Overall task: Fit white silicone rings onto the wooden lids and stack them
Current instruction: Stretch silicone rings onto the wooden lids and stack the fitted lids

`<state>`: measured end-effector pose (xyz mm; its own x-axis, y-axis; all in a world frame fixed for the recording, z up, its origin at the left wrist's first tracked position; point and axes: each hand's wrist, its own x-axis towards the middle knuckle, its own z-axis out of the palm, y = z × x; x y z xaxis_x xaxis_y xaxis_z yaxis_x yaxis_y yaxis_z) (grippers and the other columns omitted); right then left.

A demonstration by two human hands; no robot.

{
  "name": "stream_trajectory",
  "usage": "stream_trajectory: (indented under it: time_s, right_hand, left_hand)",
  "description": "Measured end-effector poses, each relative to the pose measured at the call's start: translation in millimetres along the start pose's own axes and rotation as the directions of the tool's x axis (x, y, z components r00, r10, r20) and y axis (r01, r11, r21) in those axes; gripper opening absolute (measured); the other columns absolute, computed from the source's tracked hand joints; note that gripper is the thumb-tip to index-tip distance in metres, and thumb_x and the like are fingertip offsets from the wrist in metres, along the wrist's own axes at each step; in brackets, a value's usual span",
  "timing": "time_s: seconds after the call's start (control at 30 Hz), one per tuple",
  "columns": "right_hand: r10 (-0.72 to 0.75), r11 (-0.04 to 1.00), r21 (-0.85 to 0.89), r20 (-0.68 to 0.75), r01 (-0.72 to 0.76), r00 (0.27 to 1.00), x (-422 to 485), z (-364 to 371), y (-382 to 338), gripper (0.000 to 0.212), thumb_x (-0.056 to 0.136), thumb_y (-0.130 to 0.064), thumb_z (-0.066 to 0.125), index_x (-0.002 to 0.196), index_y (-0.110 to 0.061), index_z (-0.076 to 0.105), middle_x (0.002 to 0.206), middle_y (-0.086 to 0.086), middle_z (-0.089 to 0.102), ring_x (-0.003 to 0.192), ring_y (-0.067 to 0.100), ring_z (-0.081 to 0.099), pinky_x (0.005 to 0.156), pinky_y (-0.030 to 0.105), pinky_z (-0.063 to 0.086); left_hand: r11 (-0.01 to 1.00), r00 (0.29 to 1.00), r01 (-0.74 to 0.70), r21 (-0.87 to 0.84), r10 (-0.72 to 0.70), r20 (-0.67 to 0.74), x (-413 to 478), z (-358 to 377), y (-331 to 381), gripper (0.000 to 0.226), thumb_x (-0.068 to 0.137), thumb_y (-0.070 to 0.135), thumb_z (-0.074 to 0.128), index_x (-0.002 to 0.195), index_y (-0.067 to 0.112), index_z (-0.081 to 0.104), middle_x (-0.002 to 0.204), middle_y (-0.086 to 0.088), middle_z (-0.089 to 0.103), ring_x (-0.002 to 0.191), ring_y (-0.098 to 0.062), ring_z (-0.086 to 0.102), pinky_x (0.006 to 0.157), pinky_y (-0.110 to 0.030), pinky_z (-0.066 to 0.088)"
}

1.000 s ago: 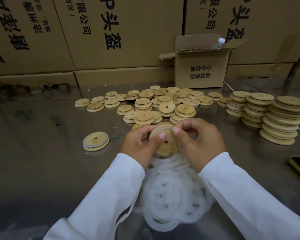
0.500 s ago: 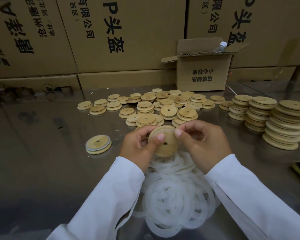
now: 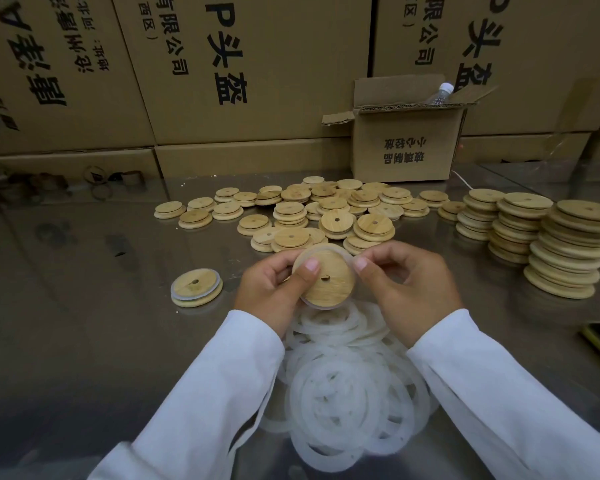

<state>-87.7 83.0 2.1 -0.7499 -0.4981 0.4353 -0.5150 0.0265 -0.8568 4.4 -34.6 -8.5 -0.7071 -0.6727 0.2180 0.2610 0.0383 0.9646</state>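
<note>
The head camera looks down on a shiny metal desk (image 3: 84, 341). Both hands hold one round wooden lid (image 3: 331, 284) above the desk, with its face and small centre hole turned to the camera. The left hand (image 3: 274, 289) grips the lid, the thumb pressed on its face and the fingers curled behind it. The right hand (image 3: 409, 289) pinches the white silicone ring (image 3: 323, 248) at the upper right rim of the lid; the ring lies around the lid's edge.

Under the wrists, near the person, lies a loose pile of silicone rings (image 3: 347, 393). To the left, apart from the rest, one ringed lid (image 3: 196, 287) lies flat on the desk. Behind the hands many bare lids (image 3: 326, 209) are scattered, some overlapping. On the right stand three stacks of lids (image 3: 568, 251).

At the back, a small open carton (image 3: 406, 147) carries upside-down print: "小心轻放" and "玻璃制品". A clear bottle (image 3: 439, 93) with a white cap sticks out of it. The big cartons (image 3: 257, 64) behind show "头盔", "限公司" and "西区" in black.
</note>
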Motion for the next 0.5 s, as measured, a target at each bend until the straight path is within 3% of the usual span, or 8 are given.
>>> stream_trajectory:
  time_s: [0.2,0.33,0.5]
  right_hand:
    - [0.036,0.998,-0.058,-0.026,-0.037,0.999,3.7,0.0,3.1,0.014,0.082,-0.019,0.065,0.069,-0.024,0.064,0.065,-0.015,0.06,0.059,-0.01,0.052,0.056,0.001,0.037]
    - [0.058,0.998,-0.006,0.005,-0.058,0.998,3.1,0.9,2.5,0.014,0.081,-0.019,0.066,0.068,-0.024,0.065,0.067,-0.013,0.063,0.06,-0.004,0.055,0.057,0.003,0.04]
    - [0.089,0.993,0.079,0.016,-0.09,0.996,2.8,1.6,1.4,0.012,0.082,-0.015,0.066,0.071,-0.019,0.066,0.07,-0.003,0.065,0.07,0.015,0.061,0.066,0.019,0.047]
  left_hand:
    - [0.998,0.999,-0.036,0.058,0.035,0.007,-0.2,0.0,-0.1,0.011,0.082,0.01,0.061,0.089,0.013,0.07,0.087,-0.011,0.072,0.087,-0.028,0.066,0.089,-0.05,0.05]
    - [0.997,0.999,-0.042,0.066,0.042,0.0,0.1,-0.3,-0.8,0.011,0.084,0.01,0.06,0.087,0.014,0.07,0.087,-0.012,0.071,0.087,-0.03,0.064,0.087,-0.052,0.049]
    - [0.996,0.999,-0.05,0.079,0.051,-0.007,-1.1,1.4,-2.0,0.012,0.084,0.01,0.06,0.09,0.015,0.069,0.087,-0.007,0.072,0.086,-0.024,0.067,0.084,-0.045,0.052]
